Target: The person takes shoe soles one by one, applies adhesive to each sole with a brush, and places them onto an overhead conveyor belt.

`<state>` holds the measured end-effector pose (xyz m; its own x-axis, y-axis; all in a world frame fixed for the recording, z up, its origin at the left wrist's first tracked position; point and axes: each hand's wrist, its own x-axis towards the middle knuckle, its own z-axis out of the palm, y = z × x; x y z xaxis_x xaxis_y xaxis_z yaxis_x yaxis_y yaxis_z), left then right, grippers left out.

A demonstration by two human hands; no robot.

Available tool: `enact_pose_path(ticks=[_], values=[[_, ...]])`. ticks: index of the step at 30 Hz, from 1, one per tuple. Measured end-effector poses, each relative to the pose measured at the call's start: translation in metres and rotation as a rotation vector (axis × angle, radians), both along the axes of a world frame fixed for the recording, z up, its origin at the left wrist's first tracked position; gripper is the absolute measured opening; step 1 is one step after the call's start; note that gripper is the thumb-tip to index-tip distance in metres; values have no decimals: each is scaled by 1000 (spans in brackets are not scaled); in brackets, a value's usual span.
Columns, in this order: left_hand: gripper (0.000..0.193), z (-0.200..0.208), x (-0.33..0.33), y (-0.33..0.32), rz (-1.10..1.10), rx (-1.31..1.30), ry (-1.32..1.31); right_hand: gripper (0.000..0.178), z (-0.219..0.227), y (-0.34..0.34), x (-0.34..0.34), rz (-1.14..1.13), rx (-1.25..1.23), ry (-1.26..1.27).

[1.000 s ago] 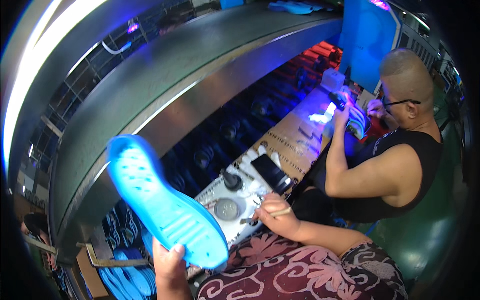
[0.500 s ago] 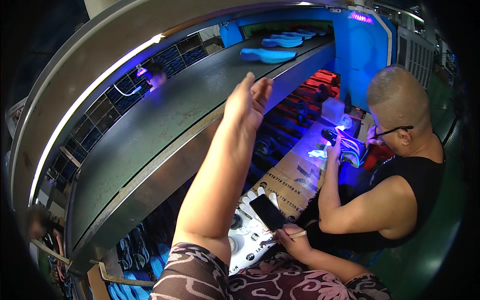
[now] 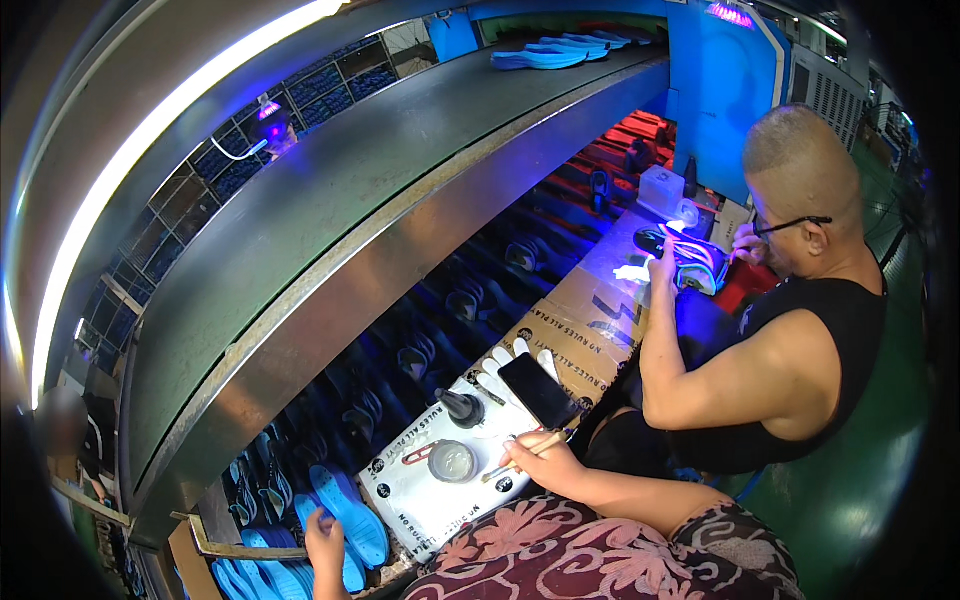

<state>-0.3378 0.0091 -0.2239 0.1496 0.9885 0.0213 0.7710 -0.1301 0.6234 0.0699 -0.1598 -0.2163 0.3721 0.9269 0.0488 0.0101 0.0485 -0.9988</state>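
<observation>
Down at the lower left, my left hand (image 3: 325,548) has its fingers curled at the edge of a blue shoe sole (image 3: 352,515), one of several there. My right hand (image 3: 548,468) is closed around a thin wooden-handled brush (image 3: 522,458). The brush tip is low over a white printed sheet (image 3: 420,510). Beside it on the sheet stand a round clear cup (image 3: 453,461) of pale liquid and a dark nozzle-topped bottle (image 3: 460,407). A black phone (image 3: 538,390) lies on a white glove (image 3: 497,372), just beyond my right hand.
A green conveyor belt (image 3: 300,215) with a metal side rail (image 3: 330,275) runs overhead, bearing several blue soles (image 3: 545,57) at its far end. On my right a co-worker (image 3: 790,370) handles a shoe (image 3: 690,262) under violet light. Dark shoe parts fill the space below the belt.
My left hand has come down from beside the belt to the soles at lower left. The soles on the belt are farther off. My right hand has turned the brush down toward the sheet.
</observation>
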Motion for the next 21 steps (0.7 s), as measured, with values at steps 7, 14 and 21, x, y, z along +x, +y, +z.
enact_pose_path(ticks=[7,14,21], values=[[55,-54,-26,-31,127,177,593,31,-4,13,-42,81,-34,19],[47,-62,-40,-28,-36,218,453,27,-11,2,-36,-63,-31,-83],[23,-58,-5,-11,75,62,569,37,-10,10,-24,-129,-138,-82]])
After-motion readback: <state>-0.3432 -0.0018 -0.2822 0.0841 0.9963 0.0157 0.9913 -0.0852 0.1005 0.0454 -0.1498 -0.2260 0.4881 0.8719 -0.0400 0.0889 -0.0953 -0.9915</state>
